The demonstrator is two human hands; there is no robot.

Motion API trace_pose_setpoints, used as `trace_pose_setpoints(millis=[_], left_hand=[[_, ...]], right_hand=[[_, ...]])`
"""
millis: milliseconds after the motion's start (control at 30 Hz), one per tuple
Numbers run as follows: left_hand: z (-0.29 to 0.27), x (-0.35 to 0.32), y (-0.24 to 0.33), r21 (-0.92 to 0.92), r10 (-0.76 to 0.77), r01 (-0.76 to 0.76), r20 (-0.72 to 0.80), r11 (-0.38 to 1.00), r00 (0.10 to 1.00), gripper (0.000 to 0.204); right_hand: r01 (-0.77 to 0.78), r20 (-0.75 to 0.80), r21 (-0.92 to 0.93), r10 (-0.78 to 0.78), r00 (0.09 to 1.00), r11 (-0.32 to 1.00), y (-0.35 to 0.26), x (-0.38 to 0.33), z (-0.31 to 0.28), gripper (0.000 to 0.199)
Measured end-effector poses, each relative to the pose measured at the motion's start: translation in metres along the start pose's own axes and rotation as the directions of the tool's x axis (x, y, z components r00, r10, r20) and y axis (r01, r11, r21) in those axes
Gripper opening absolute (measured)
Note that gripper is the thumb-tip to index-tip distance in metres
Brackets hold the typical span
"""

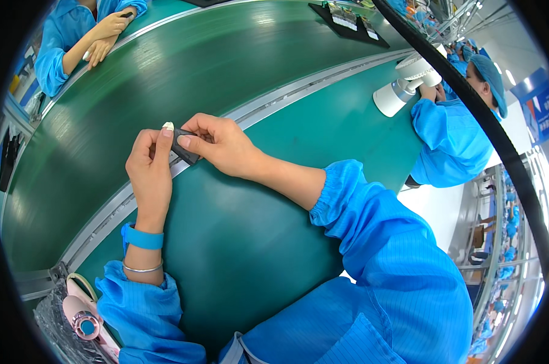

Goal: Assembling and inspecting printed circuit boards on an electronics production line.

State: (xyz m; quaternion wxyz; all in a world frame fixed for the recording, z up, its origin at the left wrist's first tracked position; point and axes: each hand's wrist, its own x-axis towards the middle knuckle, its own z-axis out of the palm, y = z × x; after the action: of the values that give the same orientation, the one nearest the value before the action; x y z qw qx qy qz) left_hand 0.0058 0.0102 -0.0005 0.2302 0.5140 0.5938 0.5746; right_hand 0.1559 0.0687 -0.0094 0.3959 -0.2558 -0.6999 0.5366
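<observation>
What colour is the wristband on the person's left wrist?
Blue, a plain band above a thin silver bangle; the head view shows it.

green mat [238, 242] lies open below the hands; metal rail [274, 100] crosses just beyond.

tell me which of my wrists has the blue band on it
The left wrist: a blue band and a thin silver bangle sit below the left hand. The right hand has a bare wrist.

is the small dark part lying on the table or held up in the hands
Held up. The small dark part is pinched between the fingers of the left hand and the right hand, above the metal rail beside the green belt.
</observation>
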Motion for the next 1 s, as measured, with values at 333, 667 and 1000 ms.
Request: trace_pose_setpoints(millis=[333,667,1000], left_hand=[[0.0,0.0,0.002,-0.027,0.009,-0.009,0.005,1.0,1.0,0.027],[0.009,0.0,-0.006,-0.045,0.003,-0.003,0.009,0.999,1.0,0.027],[0.001,0.002,-0.003,-0.021,-0.018,0.018,0.014,1.0,1.0,0.029]], right_hand=[[-0.111,-0.008,-0.061,0.111,0.994,0.992,-0.007,-0.001,0.002,0.022],[-0.11,0.004,-0.065,0.11,0.994,0.992,0.007,-0.001,-0.004,0.02],[-0.11,0.016,-0.049,0.111,0.994,0.993,-0.003,0.002,-0.001,0.023]])
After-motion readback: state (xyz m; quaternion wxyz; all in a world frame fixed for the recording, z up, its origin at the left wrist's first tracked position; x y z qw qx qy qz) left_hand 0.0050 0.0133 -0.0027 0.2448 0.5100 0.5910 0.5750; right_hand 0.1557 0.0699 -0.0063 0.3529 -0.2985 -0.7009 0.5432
